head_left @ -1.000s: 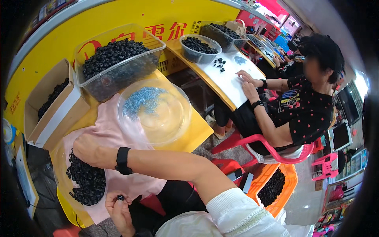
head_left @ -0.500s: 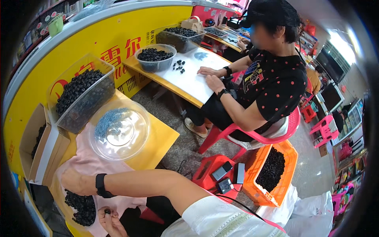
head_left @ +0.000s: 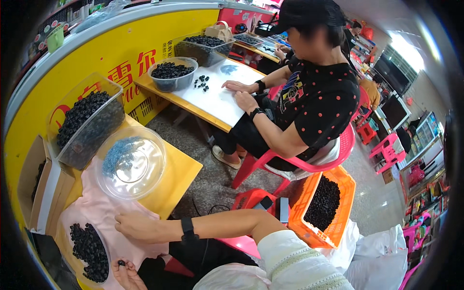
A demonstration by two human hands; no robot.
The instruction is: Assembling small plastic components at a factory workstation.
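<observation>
My left hand (head_left: 126,275) is low at the left, its fingers pinching a small black ring-shaped part (head_left: 121,263). Over the pink cloth (head_left: 99,203) is my right hand (head_left: 137,227), with a dark band on the wrist. Its fingers are curled together, and whatever they hold is too small or hidden to make out. Beside both hands, a clear shallow tray (head_left: 67,241) holds a heap of black parts (head_left: 92,253). Beyond the right hand, a clear round tub (head_left: 150,181) contains many tiny blue-grey pieces (head_left: 118,154).
A clear bin (head_left: 104,126) of black parts and a cardboard box (head_left: 43,198) stand along the yellow partition (head_left: 36,104). Across from me a co-worker (head_left: 314,101) sits at a white-topped table (head_left: 217,104). An orange crate (head_left: 345,193) of black parts is on the floor.
My right hand has moved from over the tray of black parts to the right, onto the pink cloth. My left hand still pinches its black part. The whole view has shifted slightly.
</observation>
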